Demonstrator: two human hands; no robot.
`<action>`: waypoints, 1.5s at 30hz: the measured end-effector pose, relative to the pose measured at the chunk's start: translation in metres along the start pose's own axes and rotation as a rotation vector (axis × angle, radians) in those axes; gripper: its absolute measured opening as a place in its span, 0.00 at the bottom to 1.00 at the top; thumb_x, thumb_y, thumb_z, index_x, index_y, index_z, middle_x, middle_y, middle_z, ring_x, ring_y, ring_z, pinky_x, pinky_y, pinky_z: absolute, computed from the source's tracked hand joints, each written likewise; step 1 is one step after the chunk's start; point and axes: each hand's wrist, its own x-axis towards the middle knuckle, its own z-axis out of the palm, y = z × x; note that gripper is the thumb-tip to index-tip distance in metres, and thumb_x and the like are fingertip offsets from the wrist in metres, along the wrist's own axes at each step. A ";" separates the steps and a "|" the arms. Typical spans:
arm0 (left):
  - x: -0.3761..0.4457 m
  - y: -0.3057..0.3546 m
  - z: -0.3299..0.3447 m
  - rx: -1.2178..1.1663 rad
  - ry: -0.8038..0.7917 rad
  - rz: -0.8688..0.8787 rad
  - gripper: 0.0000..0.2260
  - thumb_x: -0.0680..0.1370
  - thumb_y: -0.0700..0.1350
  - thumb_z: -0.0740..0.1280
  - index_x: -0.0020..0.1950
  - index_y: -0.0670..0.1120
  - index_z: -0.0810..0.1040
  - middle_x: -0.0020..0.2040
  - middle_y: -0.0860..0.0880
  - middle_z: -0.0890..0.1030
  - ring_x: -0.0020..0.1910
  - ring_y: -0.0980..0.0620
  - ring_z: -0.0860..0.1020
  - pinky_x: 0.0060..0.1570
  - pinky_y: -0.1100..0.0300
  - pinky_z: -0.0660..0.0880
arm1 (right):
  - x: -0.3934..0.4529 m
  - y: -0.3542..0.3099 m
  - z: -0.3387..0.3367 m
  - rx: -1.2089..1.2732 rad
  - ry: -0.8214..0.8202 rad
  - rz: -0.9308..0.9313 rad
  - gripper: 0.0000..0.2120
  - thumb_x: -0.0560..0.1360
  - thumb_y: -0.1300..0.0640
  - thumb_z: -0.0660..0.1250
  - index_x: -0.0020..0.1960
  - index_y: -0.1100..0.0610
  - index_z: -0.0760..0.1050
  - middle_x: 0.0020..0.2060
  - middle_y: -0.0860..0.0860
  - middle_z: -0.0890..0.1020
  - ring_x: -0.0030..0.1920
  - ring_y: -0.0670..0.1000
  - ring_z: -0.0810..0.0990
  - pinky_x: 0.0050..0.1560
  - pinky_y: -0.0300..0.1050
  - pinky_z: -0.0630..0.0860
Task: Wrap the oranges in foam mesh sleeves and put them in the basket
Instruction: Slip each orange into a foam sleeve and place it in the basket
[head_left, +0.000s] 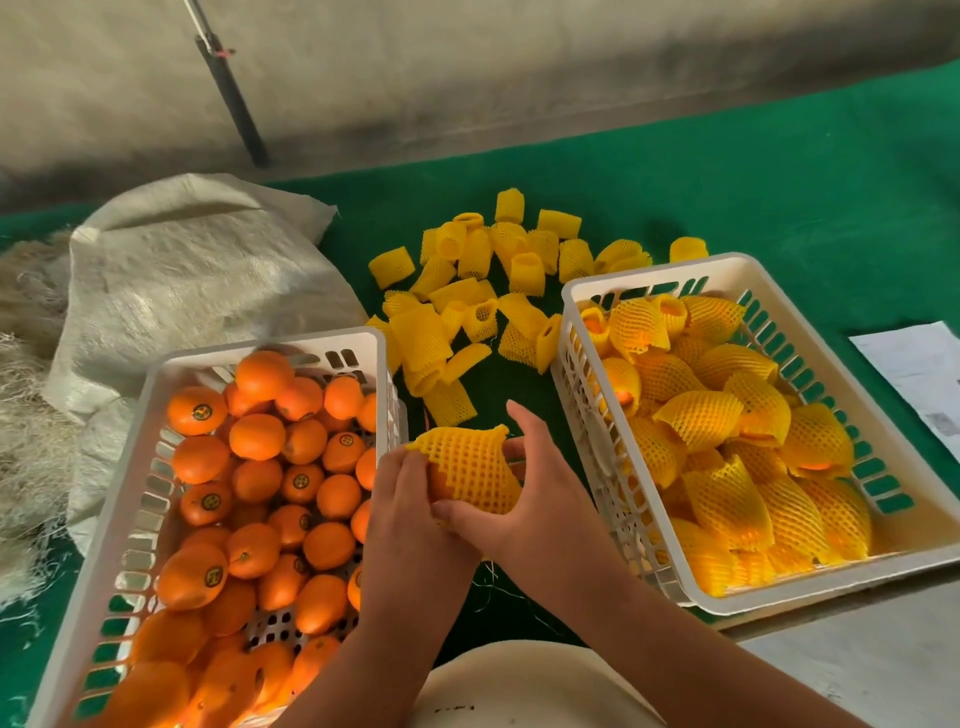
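Both hands (467, 499) clasp sleeved orange (470, 470)

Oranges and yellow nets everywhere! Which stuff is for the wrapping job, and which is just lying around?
For the job:
bare oranges in the left basket
loose foam sleeves
half-sleeved orange, held by left hand and right hand
right basket of wrapped oranges

Just lying around:
woven sack
paper sheet
black pole
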 end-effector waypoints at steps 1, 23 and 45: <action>-0.001 -0.001 0.001 -0.002 -0.007 0.002 0.32 0.71 0.51 0.79 0.69 0.49 0.67 0.67 0.52 0.68 0.61 0.58 0.69 0.49 0.73 0.66 | 0.001 0.001 0.001 0.002 0.001 0.002 0.54 0.61 0.21 0.70 0.77 0.30 0.45 0.64 0.33 0.65 0.62 0.39 0.71 0.51 0.27 0.71; 0.013 0.002 -0.033 -0.852 -0.458 -0.686 0.23 0.69 0.71 0.71 0.58 0.62 0.74 0.59 0.52 0.80 0.57 0.51 0.82 0.48 0.49 0.83 | 0.010 0.025 -0.018 -0.172 -0.067 -0.140 0.53 0.68 0.32 0.77 0.79 0.33 0.45 0.63 0.32 0.60 0.66 0.32 0.64 0.56 0.33 0.71; 0.010 -0.076 -0.004 0.476 -0.377 -0.050 0.36 0.74 0.69 0.68 0.80 0.61 0.63 0.84 0.47 0.51 0.83 0.42 0.48 0.75 0.36 0.60 | 0.054 0.086 -0.106 0.634 0.210 0.368 0.36 0.69 0.38 0.78 0.73 0.41 0.70 0.64 0.48 0.80 0.59 0.53 0.84 0.54 0.52 0.85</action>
